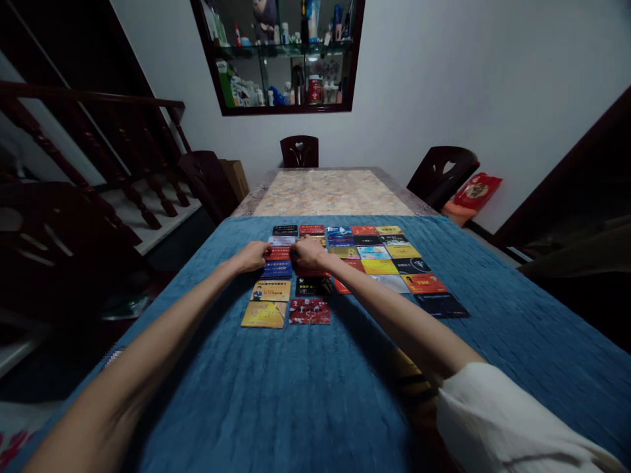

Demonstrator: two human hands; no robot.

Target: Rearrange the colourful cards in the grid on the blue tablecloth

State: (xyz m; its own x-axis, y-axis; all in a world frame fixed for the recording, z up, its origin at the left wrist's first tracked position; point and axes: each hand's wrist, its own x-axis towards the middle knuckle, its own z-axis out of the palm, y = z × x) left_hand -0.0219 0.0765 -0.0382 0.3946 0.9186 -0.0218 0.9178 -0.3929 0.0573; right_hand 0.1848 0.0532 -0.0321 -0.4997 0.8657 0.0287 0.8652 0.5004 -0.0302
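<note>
Columns of plastic cards lie flat on a blue cloth. My left hand (254,257) has its fingers curled in at the left edge of a red card (280,254). At that card's right edge is my right hand (308,253), fingers bent and pressed together, covering part of the second column. Above the red card lies a pale silver card (282,241), and below it a blue card (277,269). Closer to me are an orange VIP card (271,291), a gold card (264,315), a black VIP card (314,286) and a dark red card (309,312).
More cards fill columns on the right, down to a dark blue card (441,305); my right forearm crosses over some. Beyond the blue cloth (221,394) shows a patterned tabletop (325,190). Chairs surround the table, including one at the far end (300,152).
</note>
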